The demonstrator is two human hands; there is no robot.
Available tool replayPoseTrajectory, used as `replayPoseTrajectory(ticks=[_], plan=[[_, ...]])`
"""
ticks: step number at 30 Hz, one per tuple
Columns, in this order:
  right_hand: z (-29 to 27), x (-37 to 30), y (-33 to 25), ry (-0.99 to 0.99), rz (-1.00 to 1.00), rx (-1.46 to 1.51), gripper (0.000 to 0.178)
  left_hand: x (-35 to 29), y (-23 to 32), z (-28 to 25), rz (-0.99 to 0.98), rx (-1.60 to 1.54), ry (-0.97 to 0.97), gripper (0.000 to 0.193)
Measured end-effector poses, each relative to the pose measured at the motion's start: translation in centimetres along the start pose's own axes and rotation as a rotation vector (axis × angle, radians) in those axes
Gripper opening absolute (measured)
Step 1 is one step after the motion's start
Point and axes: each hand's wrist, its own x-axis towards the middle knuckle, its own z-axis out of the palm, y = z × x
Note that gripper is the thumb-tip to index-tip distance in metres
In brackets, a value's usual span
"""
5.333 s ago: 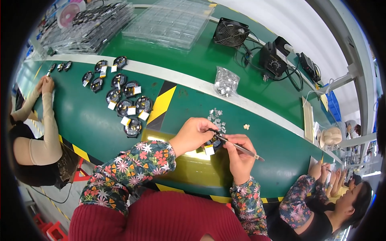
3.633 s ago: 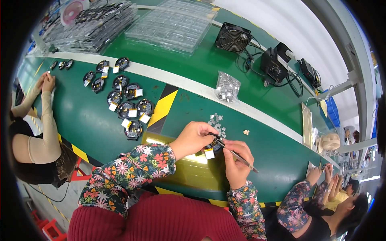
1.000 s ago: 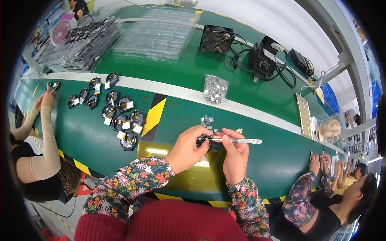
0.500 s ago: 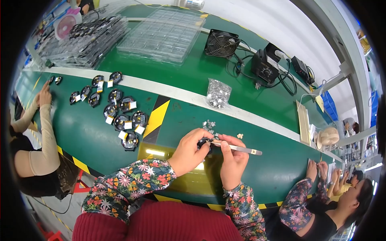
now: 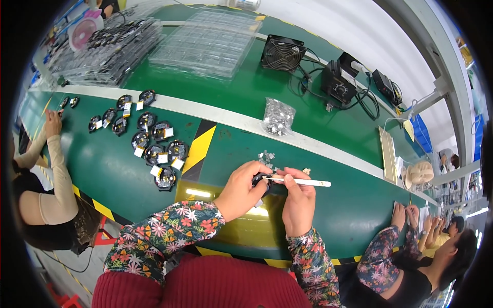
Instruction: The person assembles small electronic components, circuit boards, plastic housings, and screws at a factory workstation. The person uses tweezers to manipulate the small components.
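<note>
The left hand (image 5: 233, 194) has its fingers pinching a round black electronic part (image 5: 260, 178) near the yellow sheet's (image 5: 246, 232) far edge on the green bench (image 5: 354, 210). The right hand's (image 5: 299, 208) fingers pinch tweezers (image 5: 316, 183), pointing at it.

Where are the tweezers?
Head view, right of centre: tweezers in the right hand, tips at the black module held by the left hand.

Head-worn fisheye — facing down, close over left hand (image 5: 240, 190) and right hand (image 5: 299, 206).

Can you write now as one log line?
left hand: holding round black device; right hand: holding slim silver metal tweezers, tips at device; underneath: translucent yellow sheet
</note>
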Motion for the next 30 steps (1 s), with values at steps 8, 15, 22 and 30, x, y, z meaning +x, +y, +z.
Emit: replayPoseTrajectory(ticks=[8, 15, 22, 30], plan=[[-0.8, 0.3, -0.1, -0.008, 0.04, 0.06, 0.015, 0.1, 0.6, 0.1, -0.083, 0.03, -0.069, 0.016], [-0.9, 0.5, 0.1, -0.069, 0.067, 0.069, 0.018, 0.1, -0.3, 0.0, -0.063, 0.051, -0.076, 0.018], [-2.9, 1.2, -0.9, -0.091, 0.113, 0.294, 0.016, 0.4, -0.6, -0.2, -0.172, -0.124, -0.136, 0.016], [-4.6, 2.4, -2.3, -0.084, 0.163, 0.396, 0.032, 0.7, -0.8, -0.9, -0.286, -0.405, -0.282, 0.02]])
